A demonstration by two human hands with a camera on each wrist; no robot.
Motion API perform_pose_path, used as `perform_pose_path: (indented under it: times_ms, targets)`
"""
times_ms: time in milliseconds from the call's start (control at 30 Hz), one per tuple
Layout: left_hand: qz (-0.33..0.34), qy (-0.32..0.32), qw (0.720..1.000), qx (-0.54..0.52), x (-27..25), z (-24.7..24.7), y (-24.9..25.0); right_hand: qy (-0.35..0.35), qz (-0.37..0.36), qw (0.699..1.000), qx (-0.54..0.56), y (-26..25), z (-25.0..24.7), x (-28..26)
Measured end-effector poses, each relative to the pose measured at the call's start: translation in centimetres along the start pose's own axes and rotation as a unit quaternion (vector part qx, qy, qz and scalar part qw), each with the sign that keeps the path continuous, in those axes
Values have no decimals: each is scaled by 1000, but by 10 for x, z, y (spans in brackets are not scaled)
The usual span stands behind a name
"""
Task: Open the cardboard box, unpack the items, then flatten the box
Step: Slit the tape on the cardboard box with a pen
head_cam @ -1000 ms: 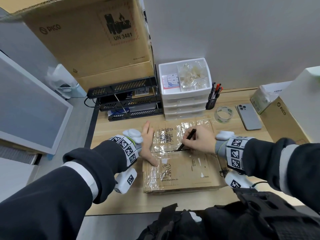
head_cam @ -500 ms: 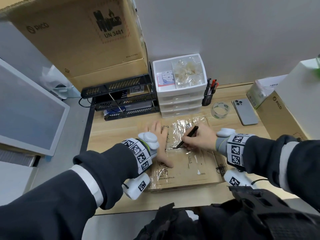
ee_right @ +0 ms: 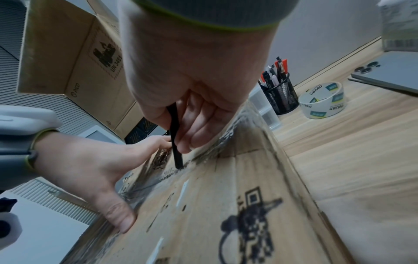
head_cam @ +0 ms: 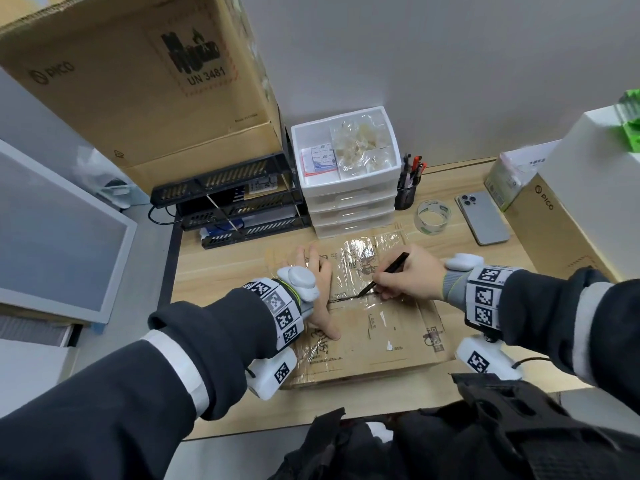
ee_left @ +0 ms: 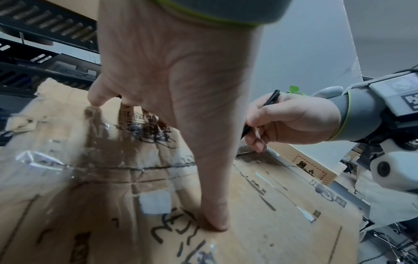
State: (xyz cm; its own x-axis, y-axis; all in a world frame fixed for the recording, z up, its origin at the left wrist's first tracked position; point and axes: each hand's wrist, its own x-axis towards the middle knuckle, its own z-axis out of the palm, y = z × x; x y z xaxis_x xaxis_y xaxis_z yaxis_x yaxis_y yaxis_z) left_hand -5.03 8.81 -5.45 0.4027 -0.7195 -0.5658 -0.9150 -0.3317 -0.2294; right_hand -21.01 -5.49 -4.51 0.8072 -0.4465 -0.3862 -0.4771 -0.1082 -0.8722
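A taped cardboard box lies flat-topped on the desk in front of me, its top flaps sealed with clear tape. My left hand presses flat on the box's left side, fingers spread and thumb pointing toward me. My right hand grips a thin black cutter like a pen. The cutter's tip touches the centre seam between the flaps. A dark slit runs along the seam from the tip toward my left hand.
Behind the box stand a white drawer unit, a black paper tray rack, a pen cup, a tape roll and a phone. Large cartons stand at back left and at right.
My left hand has slid further onto the box top. The cutter has stayed on the centre seam, and my head has moved closer.
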Motion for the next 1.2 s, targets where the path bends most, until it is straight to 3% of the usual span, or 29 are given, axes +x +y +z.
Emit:
perform_pose_path:
  times_ms: [300,533,600,767,1200]
  targets:
    - [-9,-34,999,27,1,-8,7,18,44,999,7,9,-27,-2]
    - [-15,-45,997,53,-2,-19,15,20,27,999,4,12,-40,-8]
    - [-18,-27,998,53,-2,-23,19,21,30,999,11,13,-39,-7]
    - [60,116,988,-82,7,-21,36,19,22,1000,8,13,-39,-8]
    - [43,103,994,-2,14,-24,48,19,3,1000,0,32,-59,-17]
